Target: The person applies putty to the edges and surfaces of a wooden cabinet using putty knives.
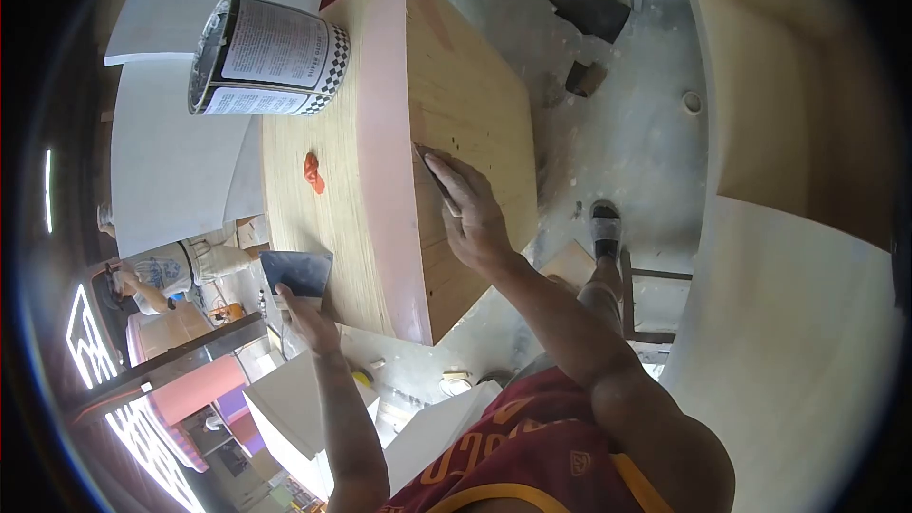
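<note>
While fingers (461,180) partly hide a blade (439,182), the right grip (475,225) pinches it against the box (465,85); left grip (310,323) clasps a plate (299,272)!

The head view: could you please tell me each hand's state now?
Left hand: closed, holding a dark flat plate.
Right hand: closed, holding a thin dark piece.

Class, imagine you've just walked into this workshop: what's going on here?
A person is working at a wooden box. Their right hand holds a thin dark piece at the box's side, near its pink strip. Their left hand grips a dark flat plate. An orange blob sits on the wood, and a labelled can stands farther along.
</note>
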Tool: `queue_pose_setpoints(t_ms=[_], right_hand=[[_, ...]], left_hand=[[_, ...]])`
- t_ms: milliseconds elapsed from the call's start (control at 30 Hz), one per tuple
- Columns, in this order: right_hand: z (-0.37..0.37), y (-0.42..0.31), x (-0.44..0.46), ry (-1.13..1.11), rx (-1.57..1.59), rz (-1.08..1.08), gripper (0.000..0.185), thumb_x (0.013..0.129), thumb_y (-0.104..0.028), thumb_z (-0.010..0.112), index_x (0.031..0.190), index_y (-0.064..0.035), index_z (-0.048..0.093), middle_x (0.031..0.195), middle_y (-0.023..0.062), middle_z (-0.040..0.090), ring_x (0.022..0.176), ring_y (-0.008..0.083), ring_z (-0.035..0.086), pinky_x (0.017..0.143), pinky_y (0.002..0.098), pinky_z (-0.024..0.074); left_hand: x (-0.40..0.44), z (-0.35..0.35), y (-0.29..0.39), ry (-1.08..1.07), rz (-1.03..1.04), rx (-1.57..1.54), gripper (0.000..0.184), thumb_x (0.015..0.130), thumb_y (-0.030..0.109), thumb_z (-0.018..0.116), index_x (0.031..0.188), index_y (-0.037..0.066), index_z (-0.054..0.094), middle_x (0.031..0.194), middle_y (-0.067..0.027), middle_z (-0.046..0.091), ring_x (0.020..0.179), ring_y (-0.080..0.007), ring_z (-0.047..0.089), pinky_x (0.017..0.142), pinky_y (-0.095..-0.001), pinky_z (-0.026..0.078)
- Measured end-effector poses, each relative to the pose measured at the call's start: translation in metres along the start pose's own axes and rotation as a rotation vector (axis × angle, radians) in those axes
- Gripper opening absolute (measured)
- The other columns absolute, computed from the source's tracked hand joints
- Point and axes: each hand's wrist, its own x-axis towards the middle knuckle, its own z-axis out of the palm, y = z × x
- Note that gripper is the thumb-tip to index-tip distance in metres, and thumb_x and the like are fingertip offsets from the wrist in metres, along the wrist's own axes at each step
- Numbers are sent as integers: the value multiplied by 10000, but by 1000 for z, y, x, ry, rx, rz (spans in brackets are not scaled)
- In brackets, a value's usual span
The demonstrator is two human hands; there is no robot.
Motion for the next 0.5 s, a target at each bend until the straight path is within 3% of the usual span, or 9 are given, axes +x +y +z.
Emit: queue_pose_setpoints(t_ms=[33, 67, 133, 233, 333, 400, 433, 467, 500], right_hand=[[1, -2, 0, -3, -10, -7, 540, 882, 137, 470, 1386, -51, 528, 1376, 126, 548, 1278, 288, 520, 1117, 375, 384], [-4, 0, 0, -3, -10, -3, 540, 882, 137, 470, 1386, -51, 528, 1376, 126, 548, 1278, 288, 520, 1117, 375, 384], [-25, 5, -4, -179, -82, -86, 538, 866, 139, 472, 1363, -52, 546, 1334, 131, 581, 1258, 294, 538, 1105, 388, 392], [-50, 11, 5, -232, 208, -19, 534, 861, 139, 469, 1345, -64, 564, 1296, 136, 606, 1232, 296, 562, 1084, 385, 408], [-48, 6, 26, -190, 172, 59, 546, 846, 147, 458, 1338, -60, 571, 1300, 135, 605, 1226, 290, 572, 1069, 381, 421], [-38, 6, 30, -191, 144, 35, 550, 842, 153, 453, 1339, -52, 566, 1300, 133, 606, 1228, 287, 574, 1064, 378, 426], [-35, 7, 31, -195, 109, 10, 554, 838, 158, 447, 1341, -45, 561, 1301, 131, 607, 1230, 284, 575, 1059, 374, 432], [-36, 5, 32, -193, 110, 10, 554, 838, 158, 447, 1341, -45, 561, 1301, 131, 607, 1230, 284, 575, 1059, 374, 432], [-39, 2, 31, -236, 111, -4, 557, 837, 162, 442, 1341, -44, 559, 1301, 133, 607, 1233, 284, 574, 1057, 377, 434]], left_hand=[[3, -9, -5, -39, 30, 9, 681, 943, 311, 695, 1443, -36, 389, 998, -108, 608, 956, -312, 608, 788, -394, 514], [1, -12, -7, -131, 580, 538, 722, 895, 193, 728, 1470, -31, 353, 1007, -148, 625, 926, -356, 611, 786, -413, 507], [7, -31, -20, -231, 1123, 1074, 794, 846, 74, 761, 1497, -27, 318, 1016, -189, 643, 895, -400, 613, 784, -432, 501], [37, -60, -54, -210, 686, 663, 910, 747, -54, 782, 1512, -32, 289, 1134, -278, 631, 919, -462, 601, 807, -466, 491], [29, -48, -40, -238, 585, 578, 916, 745, -32, 803, 1506, -36, 294, 1224, -296, 608, 968, -465, 598, 830, -484, 482], [0, -20, -9, -215, 1079, 1068, 928, 736, -30, 814, 1505, -34, 294, 1256, -310, 585, 974, -458, 601, 822, -487, 489], [7, -22, -14, -214, 1083, 1067, 928, 736, -30, 814, 1505, -34, 294, 1256, -310, 585, 974, -458, 601, 822, -487, 489], [14, -23, -19, -133, 650, 539, 925, 739, -34, 810, 1505, -34, 293, 1256, -308, 582, 998, -451, 605, 845, -482, 491], [15, -29, -23, -117, 415, 293, 923, 740, -36, 809, 1505, -33, 293, 1256, -307, 581, 1010, -447, 606, 857, -479, 492]])
